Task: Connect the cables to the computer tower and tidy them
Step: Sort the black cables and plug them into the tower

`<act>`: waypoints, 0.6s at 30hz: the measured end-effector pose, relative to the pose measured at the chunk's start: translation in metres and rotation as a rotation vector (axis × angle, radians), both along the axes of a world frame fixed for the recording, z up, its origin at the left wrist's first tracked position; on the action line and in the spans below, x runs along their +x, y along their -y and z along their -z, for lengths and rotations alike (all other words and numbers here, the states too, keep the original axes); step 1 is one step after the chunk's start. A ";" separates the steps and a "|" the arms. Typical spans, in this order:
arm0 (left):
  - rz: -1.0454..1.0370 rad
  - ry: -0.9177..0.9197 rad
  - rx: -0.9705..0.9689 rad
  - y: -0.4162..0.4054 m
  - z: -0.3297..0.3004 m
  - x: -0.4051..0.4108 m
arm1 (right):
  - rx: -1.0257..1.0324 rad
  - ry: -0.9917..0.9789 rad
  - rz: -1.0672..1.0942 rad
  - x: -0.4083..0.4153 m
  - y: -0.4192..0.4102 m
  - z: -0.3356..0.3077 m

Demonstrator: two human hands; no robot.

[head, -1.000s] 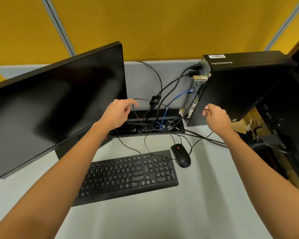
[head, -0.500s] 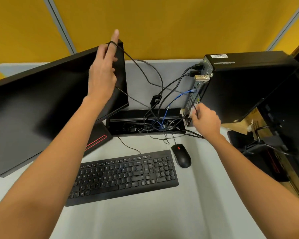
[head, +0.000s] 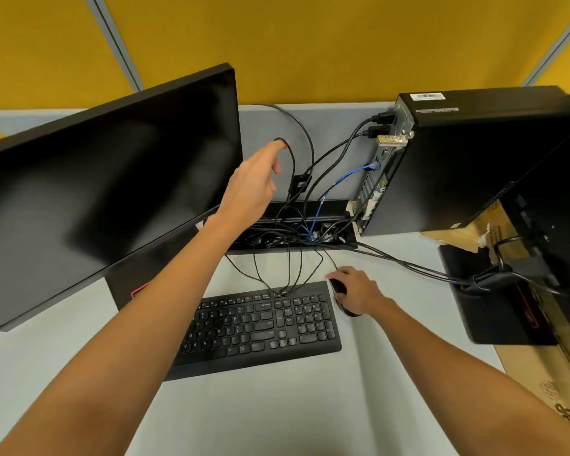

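Left hand [head: 255,182]: raised at far centre, beside the monitor [head: 106,189]. A thin black cable [head: 292,166] loops over the extended index fingertip; the other fingers are loose and not closed round it.
Right hand [head: 354,292]: resting on the mouse [head: 339,287] just right of the keyboard [head: 260,324], fingers curled over its top; I read this as a light grip.
Computer tower [head: 468,159]: upright at far right of the desk [head: 277,406], rear panel facing left. Black plugs seated near the top, a blue cable [head: 352,174] lower down.
Cable tray [head: 310,225]: recessed slot between monitor and tower, full of tangled leads; several thin ones trail out toward the keyboard.
Step in hand, as I judge it: taking up slack in the mouse lead and routing it back.
How I'd do it well: keep the mouse pinned so it doesn't skate, draw the loop slowly and steer it clear of the seated plugs. Lay the slack into the tray, not over the keyboard. Avoid tugging the blue cable.
Risk: a snag in the tangle could pull a plug loose.
Hard to make out: which lead on the finger belongs to the mouse; I cannot trace it through the tray.
Hidden: lower rear ports of the tower are too small to read; most of the mouse is under the hand.
Cut off: a cable bundle [head: 474,278] runs off right over a black stand, end unseen.
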State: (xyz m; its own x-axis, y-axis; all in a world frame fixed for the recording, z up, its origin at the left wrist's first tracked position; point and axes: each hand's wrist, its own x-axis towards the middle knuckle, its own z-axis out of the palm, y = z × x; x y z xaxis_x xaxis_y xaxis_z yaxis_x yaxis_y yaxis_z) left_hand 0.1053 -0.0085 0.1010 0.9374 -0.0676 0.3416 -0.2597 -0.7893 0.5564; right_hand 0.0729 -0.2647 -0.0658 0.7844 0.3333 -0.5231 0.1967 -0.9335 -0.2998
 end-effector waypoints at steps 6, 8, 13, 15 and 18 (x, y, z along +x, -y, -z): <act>-0.003 0.010 0.095 0.003 -0.012 -0.001 | -0.117 0.016 -0.011 0.001 0.011 -0.009; 0.032 -0.038 0.115 0.008 -0.015 -0.004 | -0.042 0.065 0.045 0.012 0.004 -0.026; 0.217 -0.165 -0.006 0.040 -0.022 -0.020 | 0.822 0.249 0.152 0.032 -0.059 -0.127; 0.237 -0.124 -0.075 0.047 -0.028 -0.025 | 0.943 0.313 0.113 0.034 -0.075 -0.159; 0.204 0.007 -0.178 0.034 -0.040 -0.031 | 0.978 0.360 0.236 0.042 -0.060 -0.177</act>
State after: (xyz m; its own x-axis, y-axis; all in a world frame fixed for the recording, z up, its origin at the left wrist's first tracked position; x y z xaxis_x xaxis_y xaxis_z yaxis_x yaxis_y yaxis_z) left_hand 0.0740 -0.0428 0.1406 0.9081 -0.1930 0.3716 -0.4076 -0.6101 0.6794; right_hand 0.1151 -0.2048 0.1115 0.9391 0.3017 0.1646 0.2685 -0.3454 -0.8992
